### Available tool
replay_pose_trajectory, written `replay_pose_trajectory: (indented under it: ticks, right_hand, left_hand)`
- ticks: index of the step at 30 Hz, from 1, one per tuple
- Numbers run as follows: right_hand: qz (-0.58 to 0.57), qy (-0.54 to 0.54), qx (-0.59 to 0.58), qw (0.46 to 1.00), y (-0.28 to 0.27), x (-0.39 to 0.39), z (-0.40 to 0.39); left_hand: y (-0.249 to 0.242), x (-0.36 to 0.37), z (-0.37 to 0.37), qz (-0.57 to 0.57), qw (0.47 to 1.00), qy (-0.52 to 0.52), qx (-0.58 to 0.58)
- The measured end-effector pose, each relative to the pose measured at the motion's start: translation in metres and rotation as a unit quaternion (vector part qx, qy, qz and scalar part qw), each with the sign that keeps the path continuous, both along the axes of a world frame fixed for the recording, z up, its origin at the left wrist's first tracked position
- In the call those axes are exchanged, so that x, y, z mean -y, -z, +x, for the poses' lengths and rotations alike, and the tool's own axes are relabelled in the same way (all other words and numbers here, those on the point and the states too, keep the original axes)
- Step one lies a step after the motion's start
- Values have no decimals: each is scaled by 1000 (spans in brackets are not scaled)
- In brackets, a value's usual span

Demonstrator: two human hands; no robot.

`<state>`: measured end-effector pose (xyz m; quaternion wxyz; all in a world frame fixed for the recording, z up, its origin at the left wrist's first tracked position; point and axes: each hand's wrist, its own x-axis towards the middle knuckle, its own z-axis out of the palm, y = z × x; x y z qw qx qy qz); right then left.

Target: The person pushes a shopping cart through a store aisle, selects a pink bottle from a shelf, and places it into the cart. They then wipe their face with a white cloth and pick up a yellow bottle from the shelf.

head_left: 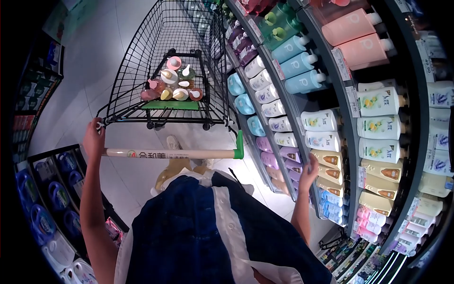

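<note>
My left hand is closed round the left end of the shopping cart's frame, just beside its pale handle bar with green end. In the cart's bottom stand several pump bottles and jars, among them a pink bottle, a white-topped bottle and a dark green bottle. To the right, my right hand reaches to the shelf with its fingers apart. Its fingertips are right at the gold bottles, next to the purple bottles on the other side.
Shelves on the right hold blue pump bottles, large pink pump bottles and white bottles with yellow prints. At lower left is a rack of blue bottles. Pale floor tiles lie left of the cart.
</note>
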<state>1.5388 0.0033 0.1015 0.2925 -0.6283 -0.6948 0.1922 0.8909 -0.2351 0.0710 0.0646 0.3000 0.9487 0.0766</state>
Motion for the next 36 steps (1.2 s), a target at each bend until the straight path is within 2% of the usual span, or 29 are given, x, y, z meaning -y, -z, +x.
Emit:
replay_pose_trajectory:
  ticks: [1, 2, 3, 4, 6, 8, 11, 12, 16, 17, 20, 24, 25, 28, 29, 30, 32, 33, 36]
  right_hand:
    - [-72, -9, -74, 995, 15, 2, -25]
    - [-76, -96, -10, 992, 16, 5, -56]
    - [-40, -190, -3, 981, 24, 9, -86]
    - [-57, -224, 23, 973, 21, 17, -119]
    - [-98, -267, 6, 959, 20, 30, -174]
    - [-96, -278, -92, 951, 35, 32, -207]
    - [-114, -227, -76, 964, 47, 30, -232]
    - [-145, -199, -127, 961, 47, 29, -237]
    - [-125, -226, -78, 963, 37, 32, -249]
    - [-120, -226, -65, 965, 36, 32, -250]
    - [-60, -237, -33, 969, 36, 30, -255]
    - [-78, -206, -19, 975, 43, 21, -261]
    - [-49, -212, 5, 976, 53, 16, -258]
    - [-90, -132, 30, 987, 54, 9, -264]
    - [-94, -136, 4, 986, 74, 0, -253]
    - [-176, -113, -72, 975, 67, -2, -258]
    - [-247, -63, -133, 958, 56, -7, -271]
    - [-265, -46, -116, 956, 54, -11, -273]
    - [-249, -84, -101, 959, 67, -16, -278]
  left_hand:
    - [-3, -2, 1, 2, 1000, -3, 1]
    - [-2, -1, -1, 11, 1000, 6, -6]
    - [2, 2, -3, 20, 1000, 14, -14]
    - [5, 6, -4, 28, 999, 21, -21]
    - [10, 8, -6, 33, 999, 21, -26]
    - [12, 11, -6, 38, 998, 30, -38]
    - [-1, 5, 0, 11, 1000, -1, -22]
    - [-3, 6, 0, 4, 1000, -10, -16]
    - [3, 11, -3, 53, 998, 11, -29]
    - [-3, 9, -2, 35, 999, 3, -10]
    - [3, 11, -7, 116, 988, 63, -74]
    - [-2, 9, -10, 101, 987, 86, -94]
    - [-2, 7, -11, 97, 989, 78, -78]
    - [-5, 3, -15, 125, 987, 82, -56]
    - [-9, 1, -15, 142, 985, 80, -54]
    - [-12, 0, -17, 143, 985, 77, -54]
    - [-15, -3, -21, 142, 986, 74, -53]
    - [-16, -5, -25, 128, 988, 75, -38]
    - [-11, -1, -32, 153, 984, 82, -47]
